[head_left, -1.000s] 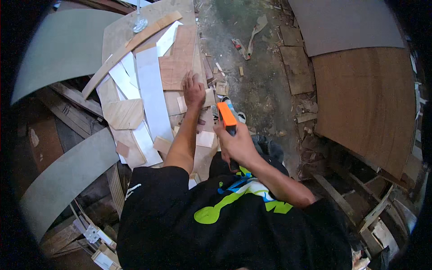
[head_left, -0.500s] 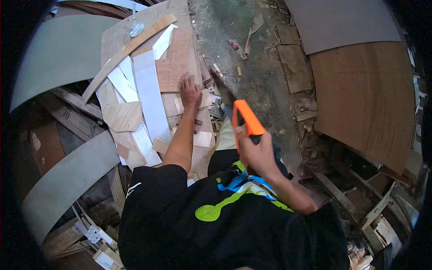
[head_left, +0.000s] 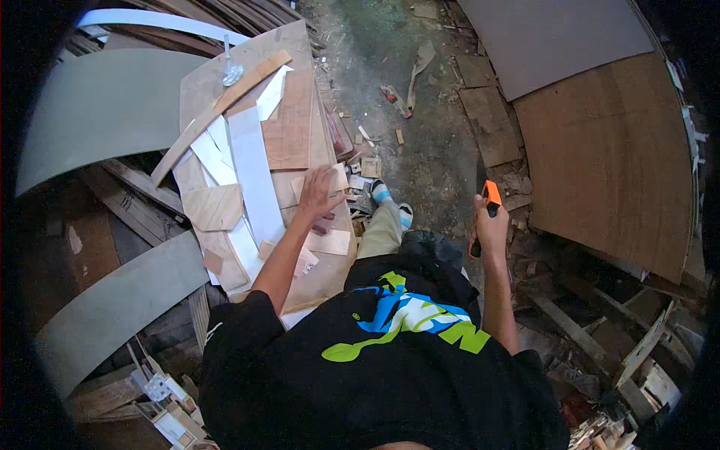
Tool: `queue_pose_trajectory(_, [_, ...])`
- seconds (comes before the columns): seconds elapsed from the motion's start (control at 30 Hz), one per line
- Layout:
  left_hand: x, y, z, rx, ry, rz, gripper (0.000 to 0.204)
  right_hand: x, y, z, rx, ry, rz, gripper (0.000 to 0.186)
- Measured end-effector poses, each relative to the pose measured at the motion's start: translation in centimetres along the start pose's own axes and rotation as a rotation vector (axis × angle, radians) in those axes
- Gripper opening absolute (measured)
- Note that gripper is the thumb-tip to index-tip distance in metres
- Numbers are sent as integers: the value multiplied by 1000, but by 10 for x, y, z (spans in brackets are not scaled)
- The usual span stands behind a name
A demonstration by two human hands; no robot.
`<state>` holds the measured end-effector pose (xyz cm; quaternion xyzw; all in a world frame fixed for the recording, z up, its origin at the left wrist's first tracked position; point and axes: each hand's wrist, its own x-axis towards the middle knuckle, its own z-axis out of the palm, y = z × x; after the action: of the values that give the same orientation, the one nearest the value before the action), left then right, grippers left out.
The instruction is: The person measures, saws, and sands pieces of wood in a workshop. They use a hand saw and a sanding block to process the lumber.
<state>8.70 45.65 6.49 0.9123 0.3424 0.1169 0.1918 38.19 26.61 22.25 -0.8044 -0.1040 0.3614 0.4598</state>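
My right hand [head_left: 492, 225] is closed round the orange and black handle of a handsaw [head_left: 491, 196], held out to my right above the floor. Its dark blade is seen nearly edge-on and is hard to make out. Fingers spread, my left hand [head_left: 319, 193] is over small pale wood offcuts near the right edge of the plywood-topped worktable [head_left: 300, 37]. Just beyond its fingertips lies a reddish-brown plywood piece [head_left: 289, 139]. Beside that is a long white board strip [head_left: 255, 169]. Close to my left wrist is a small pale block [head_left: 328, 241].
A long curved wood strip [head_left: 225, 101] and a clear glass-like object [head_left: 232, 73] lie at the worktable's far left. Curved grey panels [head_left: 112, 112] stand left. Large brown sheets [head_left: 607, 157] lean at right. Wood scraps [head_left: 371, 166] litter the floor by my feet.
My right hand has carried the handsaw away to the right, off the table's edge. My left hand has come nearer to me, off the reddish-brown plywood, and its fingers have spread.
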Motion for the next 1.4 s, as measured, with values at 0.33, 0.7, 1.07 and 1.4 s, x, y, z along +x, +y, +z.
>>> queue_pose_trajectory(0.33, [37, 0, -17, -236, -54, -501, 23, -9, 21, 2, 134, -117, 84, 30])
queue_pose_trajectory(0.7, [60, -15, -28, -431, -48, -359, 28, -29, -3, 14, 189, -218, 1, 29])
queue_pose_trajectory(1.07, [63, 39, -55, -496, 101, -520, 39, -17, 20, -3, 136, -131, 3, 29])
queue_pose_trajectory(1.4, [59, 66, -65, -584, 293, -676, 51, -4, 15, -9, 210, -166, -41, 27])
